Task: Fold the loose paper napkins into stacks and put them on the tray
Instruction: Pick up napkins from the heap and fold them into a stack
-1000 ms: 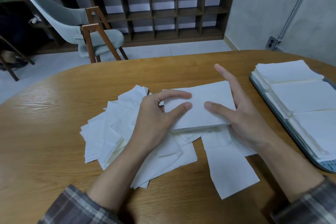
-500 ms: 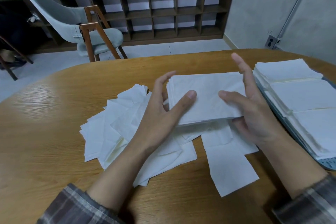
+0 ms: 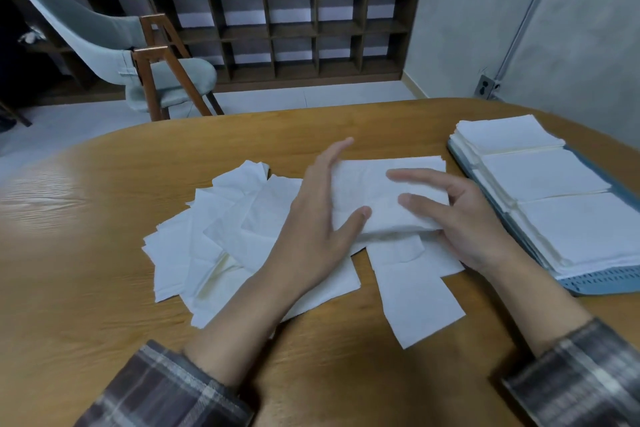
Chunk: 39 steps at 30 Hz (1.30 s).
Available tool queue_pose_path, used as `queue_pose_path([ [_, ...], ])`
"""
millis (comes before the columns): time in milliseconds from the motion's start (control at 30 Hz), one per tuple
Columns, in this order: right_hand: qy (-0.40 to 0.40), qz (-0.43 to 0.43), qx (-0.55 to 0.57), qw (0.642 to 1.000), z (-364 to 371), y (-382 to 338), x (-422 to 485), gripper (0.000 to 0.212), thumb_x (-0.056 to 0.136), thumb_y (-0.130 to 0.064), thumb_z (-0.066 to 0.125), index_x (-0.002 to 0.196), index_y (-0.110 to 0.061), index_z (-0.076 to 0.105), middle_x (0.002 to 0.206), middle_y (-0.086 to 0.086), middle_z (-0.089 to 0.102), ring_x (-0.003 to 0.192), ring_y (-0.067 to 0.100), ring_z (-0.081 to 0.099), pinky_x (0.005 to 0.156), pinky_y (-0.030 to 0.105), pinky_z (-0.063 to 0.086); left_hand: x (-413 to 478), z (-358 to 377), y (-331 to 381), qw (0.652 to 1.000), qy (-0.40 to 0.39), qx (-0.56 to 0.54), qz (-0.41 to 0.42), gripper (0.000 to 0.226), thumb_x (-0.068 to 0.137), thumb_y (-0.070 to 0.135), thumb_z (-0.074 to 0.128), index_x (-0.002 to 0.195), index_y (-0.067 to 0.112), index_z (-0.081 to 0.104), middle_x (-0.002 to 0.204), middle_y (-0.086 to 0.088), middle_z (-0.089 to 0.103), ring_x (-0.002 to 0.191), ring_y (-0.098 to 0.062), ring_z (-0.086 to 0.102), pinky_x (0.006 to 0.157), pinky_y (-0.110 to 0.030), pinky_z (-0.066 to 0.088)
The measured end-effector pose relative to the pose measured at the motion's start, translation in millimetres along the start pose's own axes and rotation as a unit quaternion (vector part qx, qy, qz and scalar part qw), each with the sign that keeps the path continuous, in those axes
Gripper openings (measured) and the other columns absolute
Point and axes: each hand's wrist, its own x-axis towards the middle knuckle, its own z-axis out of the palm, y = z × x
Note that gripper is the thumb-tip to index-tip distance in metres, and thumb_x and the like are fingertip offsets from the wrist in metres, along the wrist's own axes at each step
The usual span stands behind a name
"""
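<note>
Holding stack: left hand, right hand

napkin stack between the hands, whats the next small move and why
Probably carry the napkin stack rightward to the tray. The right hand grips one end, the left hand lies flat against the other, the edges look squared, and the tray beside it already holds three stacks.

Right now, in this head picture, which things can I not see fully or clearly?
All in the head view:
tray: right part cut off by the picture edge.
folded stack: number of sheets too small to count.
right hand: lower fingers hidden under that stack.
loose napkins: some covered by the left hand.
</note>
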Motion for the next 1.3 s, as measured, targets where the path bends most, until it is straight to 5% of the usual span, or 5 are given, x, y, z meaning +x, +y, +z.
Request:
queue_pose_path([
  [100,0.085,-0.007,-0.002,0.996,-14,7,0,0.032,0.097,-0.009,0.073,0.118,-0.033,0.08,0.131,-0.012,0.073,0.13,0.012,0.063,0.114,0.049,0.047,-4,12,0,0.989,0.047,0.113,0.088,0.064,0.093,0.022,0.078,0.149,0.025,0.048,0.154,0.0,0.037,0.145,-0.012,0.037,0.114,-0.019,0.036],
  [200,0.14,-0.001,-0.056,0.989,-22,3,-3,0.032,0.098,-0.012,0.072,0.116,-0.036,0.08,0.123,-0.029,0.072,0.119,-0.009,0.061,0.101,0.019,0.051,-12,26,2,0.979,0.015,0.134,0.155,0.034,0.093,0.029,0.077,0.125,0.022,0.066,0.129,0.005,0.051,0.116,-0.012,0.054,0.089,-0.026,0.05],
  [433,0.167,-0.016,-0.071,0.983,-25,15,-7,0.033,0.098,-0.004,0.068,0.121,-0.025,0.078,0.122,-0.027,0.073,0.12,-0.009,0.061,0.097,0.009,0.048,-4,61,21,0.966,-0.084,0.243,-0.029,0.056,0.077,0.081,0.068,0.096,0.031,0.052,0.087,0.017,0.053,0.087,-0.008,0.055,0.067,-0.029,0.035],
  [700,0.19,-0.009,-0.037,0.981,-33,20,-10,0.034,0.099,-0.006,0.068,0.122,-0.029,0.077,0.13,-0.02,0.07,0.12,-0.014,0.057,0.093,0.003,0.045,-7,56,7,0.982,0.006,0.185,0.032,0.009,0.089,0.031,0.065,0.085,0.024,0.061,0.074,0.012,0.059,0.067,-0.011,0.055,0.055,-0.026,0.04],
  [1300,0.16,-0.004,-0.058,0.985,-31,16,-8,0.037,0.1,-0.006,0.066,0.123,-0.032,0.076,0.119,-0.038,0.068,0.12,-0.018,0.055,0.097,0.002,0.042,8,19,11,0.98,0.087,-0.159,-0.085,0.029,0.093,-0.002,0.069,0.107,0.024,0.067,0.066,-0.002,0.06,0.062,-0.021,0.055,0.059,-0.032,0.049],
])
